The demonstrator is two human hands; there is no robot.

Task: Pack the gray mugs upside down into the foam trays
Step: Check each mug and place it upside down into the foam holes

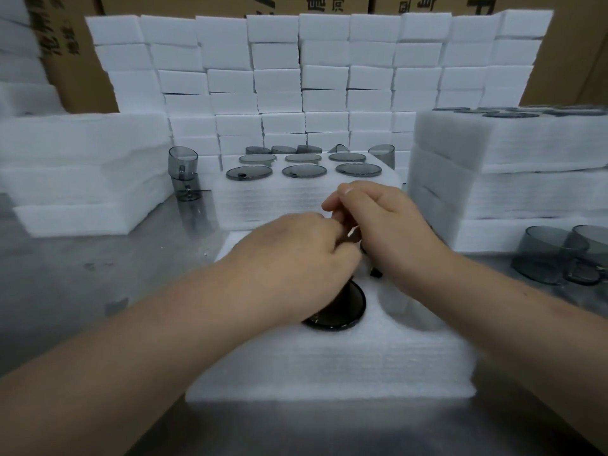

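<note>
Views: one. Head camera, wide-angle, worn by the person. Faces forward and down, over both forearms. Near field: foam tray (329, 363) on the table (65, 291), close beneath the lens. Far field: wall of foam blocks (322, 77), cardboard boxes (204, 3) behind. Straight lines bow towards the frame edges.

Left hand (296, 258) curled, right hand (388, 232) curled, close together
</note>
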